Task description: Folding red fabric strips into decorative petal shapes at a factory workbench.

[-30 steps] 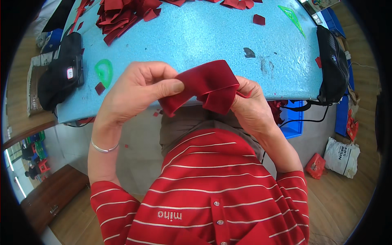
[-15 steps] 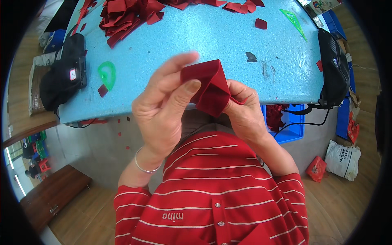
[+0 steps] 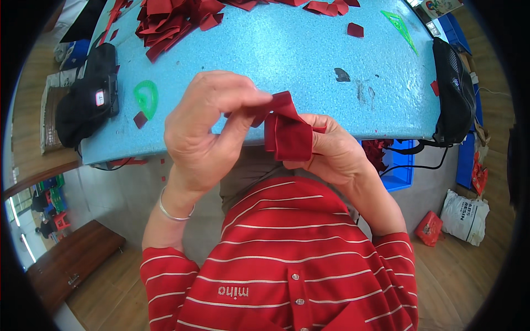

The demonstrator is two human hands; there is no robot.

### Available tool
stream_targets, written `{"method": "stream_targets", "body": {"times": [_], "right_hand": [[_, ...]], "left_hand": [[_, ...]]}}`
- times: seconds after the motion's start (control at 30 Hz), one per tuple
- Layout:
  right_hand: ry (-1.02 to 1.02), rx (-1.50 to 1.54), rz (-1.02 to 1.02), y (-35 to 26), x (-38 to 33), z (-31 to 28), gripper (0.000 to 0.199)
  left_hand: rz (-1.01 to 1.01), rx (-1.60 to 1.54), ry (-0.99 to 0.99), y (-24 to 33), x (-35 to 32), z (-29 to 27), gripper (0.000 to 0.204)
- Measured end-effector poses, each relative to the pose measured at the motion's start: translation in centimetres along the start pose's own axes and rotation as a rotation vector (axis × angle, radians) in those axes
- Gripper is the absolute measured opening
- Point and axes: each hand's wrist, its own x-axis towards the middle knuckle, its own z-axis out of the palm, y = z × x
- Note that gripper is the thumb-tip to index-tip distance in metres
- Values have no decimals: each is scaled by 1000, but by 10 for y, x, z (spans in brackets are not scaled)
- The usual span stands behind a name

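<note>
- Lying at the far left of the blue table (image 3: 265,63), a heap of red pieces (image 3: 171,25) sits beyond a green protractor (image 3: 153,98); a green set square (image 3: 399,24) is at its far right.
- Flanking the table are a black bundle (image 3: 83,113), left, and a black bag (image 3: 454,91), right.
- Over the table's near edge, the left hand (image 3: 210,127) pinches and partly hides one end of a red strip (image 3: 293,138); the right hand (image 3: 339,151) grips its folded side.
- The strip looks velvety and looped; the table is speckled, glossy.
- Below the table's near right, a blue bin (image 3: 398,177) holds red scraps (image 3: 375,154).
</note>
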Motion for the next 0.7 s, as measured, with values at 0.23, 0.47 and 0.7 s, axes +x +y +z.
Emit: {"method": "stream_targets", "body": {"times": [0.23,0.47,0.7], "right_hand": [[-181,204,118,3,8,-18,21],[-137,167,151,3,9,-11,18],[-84,60,58,4,7,-9,18]], "left_hand": [[170,-23,-310,-15,17,-27,31],[107,-21,-553,-6,35,-46,35],[-403,-233,-433,-7,13,-33,33]]}}
